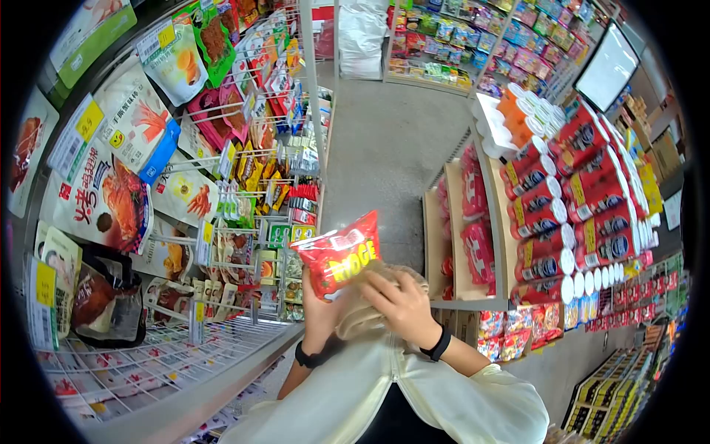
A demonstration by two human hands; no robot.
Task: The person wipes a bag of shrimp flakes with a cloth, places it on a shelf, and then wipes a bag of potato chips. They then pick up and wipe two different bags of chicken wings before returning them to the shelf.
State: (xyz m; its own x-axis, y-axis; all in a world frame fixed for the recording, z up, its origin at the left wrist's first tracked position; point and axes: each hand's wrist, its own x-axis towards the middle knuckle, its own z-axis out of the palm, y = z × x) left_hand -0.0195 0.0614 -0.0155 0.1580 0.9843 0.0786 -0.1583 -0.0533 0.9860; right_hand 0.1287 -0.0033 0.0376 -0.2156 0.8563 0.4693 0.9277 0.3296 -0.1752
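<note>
Red and glossy, the snack bag (340, 255) lies between the two hands, gripped at its lower left by the left hand (318, 314). Bent fingers of the right hand (397, 302) hold the tan cloth (356, 313) beside its lower edge.

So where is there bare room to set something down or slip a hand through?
The aisle floor is bare between the hanging packets at left and the red canisters at right. The lower-left wire shelf looks bare toward its front rail. Packets and canisters crowd both sides.
</note>
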